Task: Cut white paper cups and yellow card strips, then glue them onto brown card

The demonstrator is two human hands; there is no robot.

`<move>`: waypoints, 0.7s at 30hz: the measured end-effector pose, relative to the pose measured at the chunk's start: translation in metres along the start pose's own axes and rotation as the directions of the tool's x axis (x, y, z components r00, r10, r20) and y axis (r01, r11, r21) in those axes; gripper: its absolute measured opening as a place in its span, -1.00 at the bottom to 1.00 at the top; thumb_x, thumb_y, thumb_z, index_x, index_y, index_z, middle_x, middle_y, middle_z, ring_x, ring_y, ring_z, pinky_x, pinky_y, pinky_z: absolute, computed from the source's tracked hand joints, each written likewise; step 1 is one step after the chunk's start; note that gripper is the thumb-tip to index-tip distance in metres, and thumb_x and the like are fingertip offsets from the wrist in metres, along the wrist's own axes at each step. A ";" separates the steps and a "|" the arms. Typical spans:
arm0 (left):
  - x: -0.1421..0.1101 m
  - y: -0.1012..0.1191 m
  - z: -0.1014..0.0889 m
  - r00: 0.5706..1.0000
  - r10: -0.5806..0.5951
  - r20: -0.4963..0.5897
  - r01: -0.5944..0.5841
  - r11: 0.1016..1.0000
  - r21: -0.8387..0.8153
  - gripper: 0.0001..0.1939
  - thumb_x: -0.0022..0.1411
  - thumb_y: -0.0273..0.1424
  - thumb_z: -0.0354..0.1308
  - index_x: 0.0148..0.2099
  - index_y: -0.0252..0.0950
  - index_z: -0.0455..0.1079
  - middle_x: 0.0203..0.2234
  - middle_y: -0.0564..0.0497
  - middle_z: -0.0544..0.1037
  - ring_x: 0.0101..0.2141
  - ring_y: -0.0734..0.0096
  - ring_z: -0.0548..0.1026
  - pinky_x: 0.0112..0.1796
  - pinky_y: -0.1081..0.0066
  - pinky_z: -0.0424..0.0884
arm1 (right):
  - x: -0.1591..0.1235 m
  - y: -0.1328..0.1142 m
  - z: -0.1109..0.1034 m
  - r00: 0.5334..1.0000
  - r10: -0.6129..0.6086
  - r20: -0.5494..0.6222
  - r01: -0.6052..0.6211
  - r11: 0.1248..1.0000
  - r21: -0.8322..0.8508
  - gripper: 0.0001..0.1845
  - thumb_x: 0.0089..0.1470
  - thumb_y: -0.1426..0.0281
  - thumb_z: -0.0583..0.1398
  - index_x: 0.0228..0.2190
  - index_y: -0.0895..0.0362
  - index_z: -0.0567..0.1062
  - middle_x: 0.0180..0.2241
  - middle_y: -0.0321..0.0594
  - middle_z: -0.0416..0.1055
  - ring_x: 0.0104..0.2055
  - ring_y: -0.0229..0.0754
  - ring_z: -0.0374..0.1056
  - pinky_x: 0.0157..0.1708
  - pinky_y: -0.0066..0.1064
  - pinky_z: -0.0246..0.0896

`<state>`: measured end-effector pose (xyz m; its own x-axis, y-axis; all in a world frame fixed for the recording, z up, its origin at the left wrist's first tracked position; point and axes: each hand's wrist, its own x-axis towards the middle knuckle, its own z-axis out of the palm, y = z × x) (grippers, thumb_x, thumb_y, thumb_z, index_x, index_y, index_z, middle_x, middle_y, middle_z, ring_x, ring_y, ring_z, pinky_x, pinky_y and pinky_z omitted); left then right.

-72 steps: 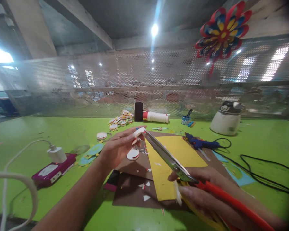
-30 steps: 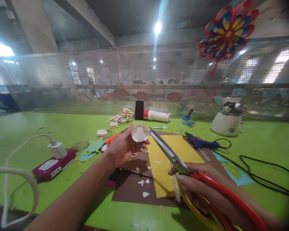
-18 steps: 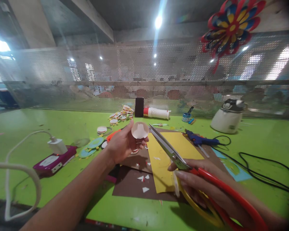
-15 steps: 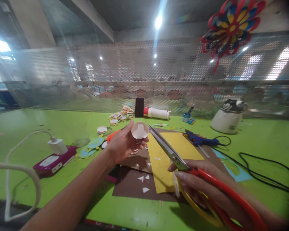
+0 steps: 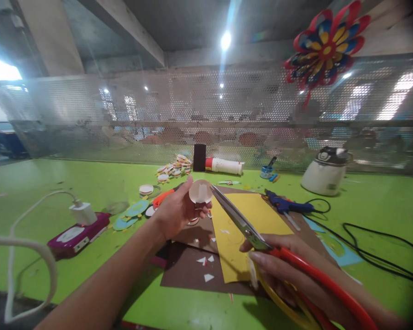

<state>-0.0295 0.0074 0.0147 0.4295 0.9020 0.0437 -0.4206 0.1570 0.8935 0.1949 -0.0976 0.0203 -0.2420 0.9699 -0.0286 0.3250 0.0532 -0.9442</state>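
Since the earliest frame, the white disc has been turned from edge-on to face the camera. It is held in the partly curled left hand, over the brown sheet. The scissors are gripped by the closed right hand, blade tips at the disc's rim. The marking on the jug is illegibly small.

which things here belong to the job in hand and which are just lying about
Likely in use:
- scissors, right hand
- pale round piece, left hand

Probably just lying about:
- black-topped pale jug
- purple device with white plug
- red-and-white tube
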 end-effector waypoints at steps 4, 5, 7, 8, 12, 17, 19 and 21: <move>-0.001 0.001 0.002 1.000 0.013 -0.015 -0.013 1.000 0.004 -0.50 0.22 -0.01 0.05 -0.23 -0.43 0.41 -0.49 -0.13 0.45 -0.48 0.40 0.38 -0.46 0.43 0.28 | -0.001 0.000 0.001 0.993 0.108 -0.041 -0.107 0.994 0.021 -0.58 -0.08 -0.05 0.25 -0.42 0.03 0.55 -0.66 -0.34 0.28 -0.62 -0.30 0.14 -0.67 -0.53 0.09; -0.001 0.001 0.002 1.000 0.015 -0.013 -0.015 1.000 -0.001 -0.51 0.22 -0.02 0.06 -0.24 -0.43 0.42 -0.49 -0.13 0.45 -0.47 0.39 0.39 -0.46 0.43 0.29 | -0.001 0.001 0.002 0.994 0.103 -0.035 -0.103 0.994 0.027 -0.57 -0.07 -0.06 0.24 -0.40 0.05 0.55 -0.66 -0.35 0.28 -0.63 -0.30 0.13 -0.67 -0.52 0.07; -0.002 0.001 0.003 1.000 0.014 -0.024 -0.014 1.000 -0.004 -0.53 0.22 -0.05 0.08 -0.22 -0.43 0.42 -0.48 -0.13 0.46 -0.45 0.38 0.40 -0.44 0.42 0.30 | 0.000 0.003 0.002 0.994 0.105 -0.007 -0.105 0.994 0.035 -0.54 -0.06 -0.06 0.23 -0.43 0.09 0.53 -0.67 -0.36 0.25 -0.64 -0.34 0.09 -0.68 -0.53 0.00; -0.003 0.001 0.003 0.999 0.011 -0.036 -0.011 1.000 0.001 -0.54 0.22 -0.07 0.09 -0.20 -0.43 0.43 -0.47 -0.14 0.47 -0.44 0.37 0.40 -0.42 0.41 0.30 | 0.001 0.004 0.002 0.994 0.107 0.009 -0.108 0.993 0.039 -0.54 -0.06 -0.06 0.23 -0.45 0.11 0.52 -0.68 -0.38 0.23 -0.65 -0.36 0.07 -0.68 -0.55 -0.03; -0.003 0.000 0.003 0.994 0.054 -0.098 -0.051 0.998 0.029 -0.58 0.21 -0.13 0.13 -0.13 -0.43 0.44 -0.42 -0.16 0.51 -0.39 0.30 0.44 -0.39 0.38 0.33 | 0.002 0.004 0.001 0.995 0.072 0.062 -0.076 0.995 0.060 -0.50 -0.04 -0.08 0.21 -0.50 0.14 0.45 -0.67 -0.40 0.21 -0.66 -0.41 0.07 -0.66 -0.57 -0.05; -0.003 0.000 0.005 0.988 0.116 -0.106 -0.113 0.993 0.033 -0.65 0.17 -0.18 0.20 -0.25 -0.43 0.47 -0.39 -0.14 0.51 -0.37 0.32 0.45 -0.37 0.38 0.34 | 0.003 -0.004 -0.001 0.987 0.071 0.144 -0.081 0.995 0.061 -0.46 -0.02 -0.10 0.18 -0.57 0.13 0.31 -0.65 -0.39 0.22 -0.64 -0.41 0.08 -0.63 -0.56 -0.06; -0.003 0.000 0.006 0.989 0.125 -0.084 -0.122 0.992 0.042 -0.68 0.17 -0.21 0.20 -0.27 -0.43 0.47 -0.40 -0.13 0.49 -0.39 0.36 0.43 -0.38 0.40 0.33 | 0.002 -0.007 -0.001 0.987 0.094 0.132 -0.104 0.992 0.075 -0.46 -0.05 -0.10 0.21 -0.58 0.13 0.31 -0.63 -0.38 0.24 -0.62 -0.40 0.11 -0.61 -0.55 0.00; -0.004 0.000 0.006 0.988 0.136 -0.076 -0.132 0.990 0.052 -0.70 0.17 -0.23 0.20 -0.28 -0.43 0.47 -0.39 -0.12 0.49 -0.38 0.38 0.43 -0.38 0.41 0.32 | 0.002 -0.006 -0.002 0.986 0.102 0.129 -0.115 0.989 0.095 -0.47 -0.06 -0.09 0.22 -0.59 0.12 0.31 -0.63 -0.39 0.23 -0.61 -0.39 0.11 -0.60 -0.56 0.03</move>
<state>-0.0268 0.0016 0.0175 0.3064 0.9429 0.1306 -0.4315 0.0153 0.9020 0.1939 -0.0958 0.0263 -0.3236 0.9313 -0.1670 0.2620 -0.0814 -0.9616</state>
